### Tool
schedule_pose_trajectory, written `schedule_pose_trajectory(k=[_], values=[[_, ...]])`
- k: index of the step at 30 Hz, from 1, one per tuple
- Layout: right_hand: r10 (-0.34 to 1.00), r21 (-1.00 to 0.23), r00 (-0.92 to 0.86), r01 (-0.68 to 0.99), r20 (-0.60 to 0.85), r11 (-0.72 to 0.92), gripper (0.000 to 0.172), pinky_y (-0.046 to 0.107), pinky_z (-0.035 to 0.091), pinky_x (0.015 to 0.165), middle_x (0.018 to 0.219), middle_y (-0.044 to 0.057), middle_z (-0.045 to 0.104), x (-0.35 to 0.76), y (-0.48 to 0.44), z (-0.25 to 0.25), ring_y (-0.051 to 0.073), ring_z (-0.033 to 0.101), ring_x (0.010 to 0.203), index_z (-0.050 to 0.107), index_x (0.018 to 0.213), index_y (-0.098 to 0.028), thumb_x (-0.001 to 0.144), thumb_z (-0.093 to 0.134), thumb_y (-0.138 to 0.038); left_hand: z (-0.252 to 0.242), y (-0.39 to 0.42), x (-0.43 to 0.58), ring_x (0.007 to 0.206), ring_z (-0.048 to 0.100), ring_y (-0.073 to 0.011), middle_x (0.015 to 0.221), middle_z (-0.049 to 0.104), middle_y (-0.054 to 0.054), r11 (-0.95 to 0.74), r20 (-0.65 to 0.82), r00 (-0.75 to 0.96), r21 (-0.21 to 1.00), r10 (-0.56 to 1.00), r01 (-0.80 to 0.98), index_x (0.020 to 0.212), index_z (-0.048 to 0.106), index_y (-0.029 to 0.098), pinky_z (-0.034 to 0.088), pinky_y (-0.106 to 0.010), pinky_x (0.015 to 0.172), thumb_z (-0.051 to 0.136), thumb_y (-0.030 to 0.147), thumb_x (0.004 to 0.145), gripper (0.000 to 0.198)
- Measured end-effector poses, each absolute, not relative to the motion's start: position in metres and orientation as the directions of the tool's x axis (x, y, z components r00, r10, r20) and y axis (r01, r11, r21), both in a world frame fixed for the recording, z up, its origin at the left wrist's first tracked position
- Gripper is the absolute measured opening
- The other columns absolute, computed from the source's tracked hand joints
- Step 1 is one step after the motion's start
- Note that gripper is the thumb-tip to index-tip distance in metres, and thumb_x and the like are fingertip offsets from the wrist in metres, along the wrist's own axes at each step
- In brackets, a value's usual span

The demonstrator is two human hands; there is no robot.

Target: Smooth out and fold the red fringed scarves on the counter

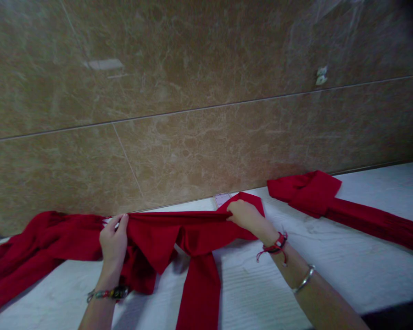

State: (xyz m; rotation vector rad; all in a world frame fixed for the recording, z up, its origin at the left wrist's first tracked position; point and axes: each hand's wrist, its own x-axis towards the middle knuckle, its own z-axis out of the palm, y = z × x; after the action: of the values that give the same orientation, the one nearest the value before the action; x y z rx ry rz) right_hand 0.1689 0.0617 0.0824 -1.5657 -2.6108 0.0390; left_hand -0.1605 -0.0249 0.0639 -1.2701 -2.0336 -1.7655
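Observation:
A red garment [199, 233] is stretched between my two hands, its upper edge pulled straight. My left hand [113, 238] pinches it at the left, near a small white patch that may be a label. Farther right, my right hand [246, 215] is closed on the same edge. From the middle a wide red strip hangs toward the front of the table, and a pointed flap folds down left of it. More bunched red cloth [48, 243] spreads out to the left of my left hand; whether it is one piece with the garment I cannot tell.
Another red cloth piece [306, 192] with a long pleated band lies at the right on the white table [261, 284]. A small pale card [222, 199] lies by the wall behind the garment. The brown marbled tile wall [199, 151] rises along the table's back edge.

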Motion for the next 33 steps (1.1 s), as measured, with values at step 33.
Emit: schedule_pose_trajectory(k=[33], values=[[0.417,-0.311,-0.883,0.343,0.214,0.886,0.015,0.02,0.031,0.052,0.066,0.001,0.061,0.16,0.037,0.098,0.011,0.05,0.059,0.062,0.073,-0.015,0.075,0.06,-0.03,0.026,-0.018,-0.048,0.093,0.058,-0.0179,0.096,0.066,-0.005,-0.487,0.544,0.249,0.352,0.802,0.799,0.099,0.057,0.02,0.032,-0.04,0.099,0.041,0.031,0.085,0.025]])
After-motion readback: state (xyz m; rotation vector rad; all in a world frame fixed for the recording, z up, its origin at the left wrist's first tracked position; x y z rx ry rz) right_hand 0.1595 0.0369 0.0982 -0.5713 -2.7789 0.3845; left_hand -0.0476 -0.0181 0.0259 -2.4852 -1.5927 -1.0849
